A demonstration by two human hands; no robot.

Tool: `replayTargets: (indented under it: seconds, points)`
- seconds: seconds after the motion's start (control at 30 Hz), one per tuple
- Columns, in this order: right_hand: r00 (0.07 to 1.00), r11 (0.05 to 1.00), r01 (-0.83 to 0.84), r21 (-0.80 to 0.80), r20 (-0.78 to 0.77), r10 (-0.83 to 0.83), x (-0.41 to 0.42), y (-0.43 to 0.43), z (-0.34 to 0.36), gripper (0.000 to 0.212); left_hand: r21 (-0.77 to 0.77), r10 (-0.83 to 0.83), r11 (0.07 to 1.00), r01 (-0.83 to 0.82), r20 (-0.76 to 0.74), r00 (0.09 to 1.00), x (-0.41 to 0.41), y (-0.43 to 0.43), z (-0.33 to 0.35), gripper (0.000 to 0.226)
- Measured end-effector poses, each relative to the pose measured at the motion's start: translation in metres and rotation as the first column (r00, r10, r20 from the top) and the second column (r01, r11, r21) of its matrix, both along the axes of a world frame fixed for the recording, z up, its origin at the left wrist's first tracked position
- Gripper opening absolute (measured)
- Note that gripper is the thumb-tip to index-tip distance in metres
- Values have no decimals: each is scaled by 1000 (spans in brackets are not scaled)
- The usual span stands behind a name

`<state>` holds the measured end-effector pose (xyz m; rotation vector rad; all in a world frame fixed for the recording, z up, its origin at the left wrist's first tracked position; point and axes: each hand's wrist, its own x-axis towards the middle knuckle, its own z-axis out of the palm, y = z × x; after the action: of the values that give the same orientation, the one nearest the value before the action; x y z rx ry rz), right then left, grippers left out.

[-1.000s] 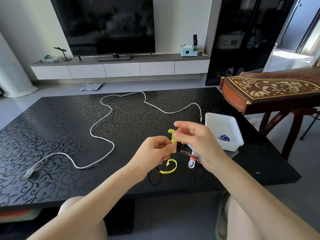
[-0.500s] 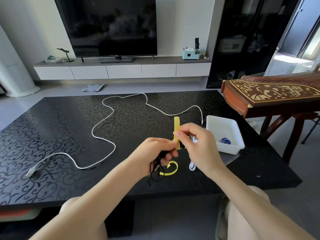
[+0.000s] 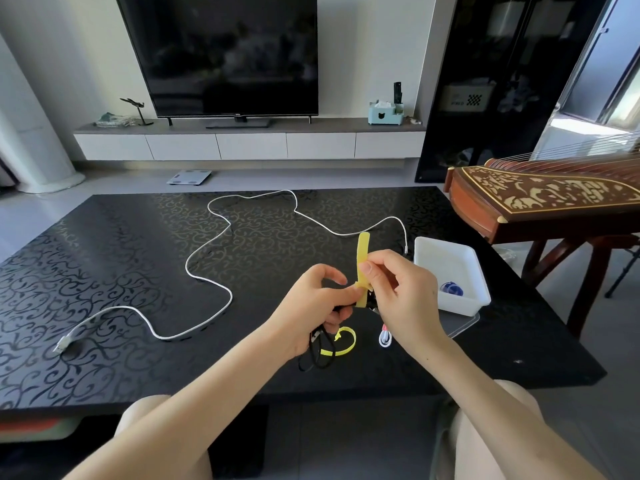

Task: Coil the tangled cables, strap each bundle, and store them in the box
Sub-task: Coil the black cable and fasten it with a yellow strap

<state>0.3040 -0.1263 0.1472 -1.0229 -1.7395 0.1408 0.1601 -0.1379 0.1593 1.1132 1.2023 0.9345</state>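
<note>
Above the near middle of the black table [image 3: 104, 271], my left hand [image 3: 311, 306] grips a coiled black cable [image 3: 320, 351] whose loops hang below the palm. My right hand [image 3: 401, 299] pinches a yellow strap [image 3: 362, 252] that stands upright between thumb and forefinger and meets the bundle at my left fingertips. A second yellow strap [image 3: 343, 341] lies curled on the table under the hands. A long white cable [image 3: 207, 258] snakes loose across the table. A small white coiled cable [image 3: 385, 339] lies beside my right wrist. The white box [image 3: 450, 258] sits at the right, holding a blue bundle [image 3: 451, 289].
A clear lid [image 3: 462, 323] lies under the box's near side. A wooden zither [image 3: 540, 199] on a stand reaches over the table's right edge. My knees sit under the near edge. A TV and low cabinet stand beyond the table.
The yellow strap has straightened from a curl to stand upright. Both hands rose slightly and drew closer together, and the black cable loops now hang lower from my left hand.
</note>
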Motion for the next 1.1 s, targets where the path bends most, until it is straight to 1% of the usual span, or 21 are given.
replayTargets:
  seconds: [0.03, 0.1, 0.17, 0.23, 0.3, 0.43, 0.47, 0.6, 0.67, 0.7, 0.8, 0.87, 0.93, 1.0, 1.03, 1.1]
  points:
    - [1000, 1000, 1, -6, 14, -1, 0, 0, 1, 15, 77, 3, 997, 5, -107, 994, 2, -2, -1, 19]
    - [1000, 998, 1, -60, 14, 0, 2, 2, 4, 14, 299, 58, 954, 39, -310, 949, 7, -6, -1, 15]
    - [999, 988, -19, -156, -35, 14, 2, 4, 6, 16, 489, 144, 869, 80, -404, 903, 10, -11, -2, 12]
    - [995, 968, -53, -246, -96, 30, 2, 5, 9, 17, 598, 186, 793, 115, -418, 889, 13, -15, -1, 8]
    - [991, 955, -65, -289, -130, 28, 2, 4, 12, 17, 650, 208, 750, 124, -410, 888, 13, -16, -2, 3]
    - [972, 925, -113, -363, -234, 27, 3, 3, 16, 19, 696, 260, 706, 131, -427, 866, 15, -16, 0, 14]
    - [969, 921, -112, -374, -245, 18, 4, 3, 16, 20, 720, 276, 677, 153, -442, 853, 16, -17, 0, 14]
    - [963, 886, -92, -454, -268, -37, 6, 8, 17, 29, 815, 341, 508, 278, -487, 804, 15, -15, 8, 13]
    - [959, 854, -98, -511, -279, -57, 7, 10, 18, 37, 819, 326, 482, 311, -497, 805, 14, -15, 11, 9]
    - [953, 828, -111, -549, -295, -68, 8, 11, 19, 41, 812, 304, 490, 318, -501, 811, 13, -15, 12, 9]
    - [919, 706, -182, -684, -373, -124, 9, 12, 21, 53, 750, 197, 570, 336, -521, 831, 11, -15, 11, 9]
    - [898, 619, -232, -750, -409, -160, 11, 13, 23, 49, 707, 138, 609, 360, -541, 830, 10, -14, 10, 9]
    - [877, 542, -291, -789, -446, -179, 15, 13, 24, 47, 681, 116, 628, 376, -560, 820, 10, -15, 10, 14]
    - [832, 455, -387, -802, -517, -203, 18, 15, 25, 48, 669, 105, 636, 384, -568, 816, 10, -14, 11, 14]
    - [801, 395, -448, -802, -556, -222, 20, 15, 25, 48, 670, 106, 630, 392, -575, 812, 11, -14, 12, 12]
    - [750, 252, -555, -793, -608, -261, 22, 17, 22, 45, 695, 136, 583, 421, -594, 793, 12, -13, 13, 10]
